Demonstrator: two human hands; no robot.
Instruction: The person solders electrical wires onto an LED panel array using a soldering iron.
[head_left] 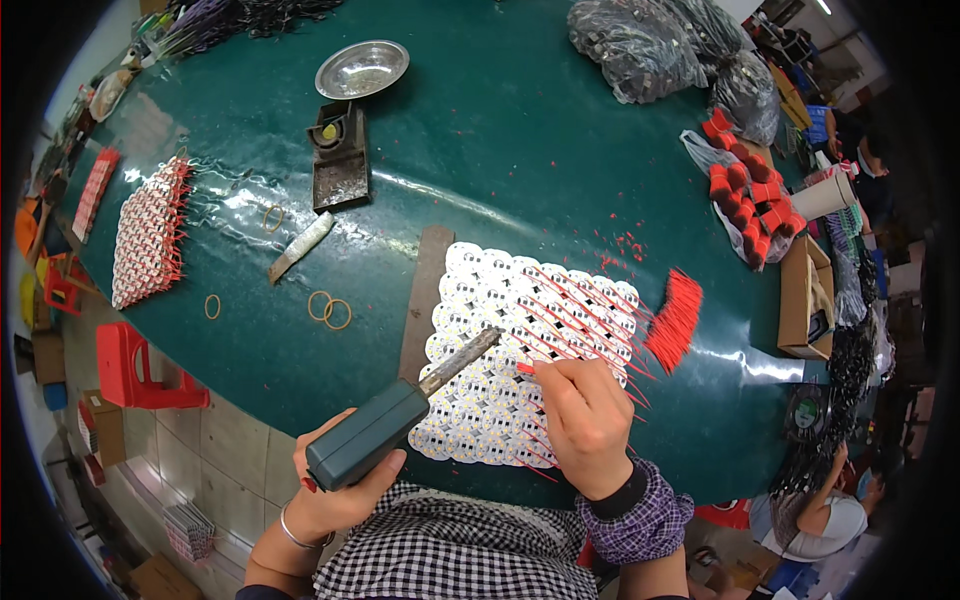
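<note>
Clasping a soldering gun (370,432), the left hand (338,502) curls closed at seven o'clock; the right hand (590,420) pinches a red piece (525,368) over the white disc panel (465,300), just off centre toward five o'clock

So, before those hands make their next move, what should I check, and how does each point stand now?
1. Left hand grips the soldering iron: ok.
2. Right hand pinches a red wire: ok.
3. Panel of round white LED boards lies component side up: ok.
4. Red wires across the whole panel: not ok; its left side shows none.
5. Spare red wire bundle nearby: ok, right of the panel.
6. Iron hot: cannot tell.
</note>
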